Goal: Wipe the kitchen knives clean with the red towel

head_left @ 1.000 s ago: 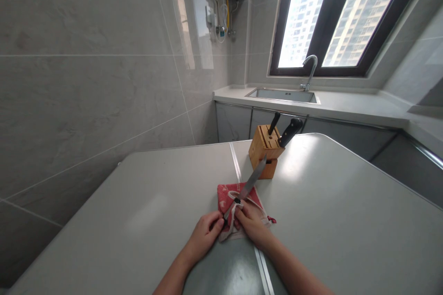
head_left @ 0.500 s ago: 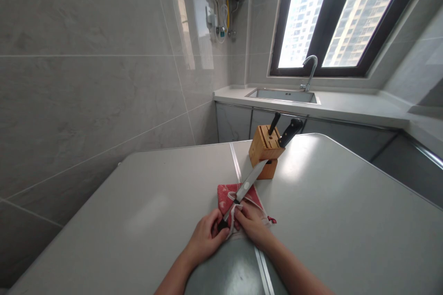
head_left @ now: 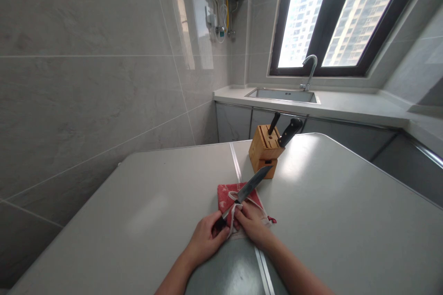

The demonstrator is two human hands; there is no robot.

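Note:
A kitchen knife [head_left: 254,183] points away from me to the upper right, its blade above a folded red cloth [head_left: 226,196]. My left hand [head_left: 207,235] is closed round the end of its black handle. Beside it, my right hand [head_left: 252,222] pinches a fold of the cloth with white edging against the knife near the base of the blade. Its lower fingers are partly hidden by the cloth. The blade's tip shows in front of a wooden knife block [head_left: 265,147], which holds two black-handled knives.
The white table [head_left: 166,193] has a metal seam [head_left: 261,262] running across it. Beyond it stand a counter with a sink [head_left: 284,95] and a faucet [head_left: 311,71] under a window. A tiled wall [head_left: 104,101] rises on the left.
The knife has turned in my left hand: its blade looks darker and its tip sits slightly lower and further right. My right hand and the cloth have hardly moved.

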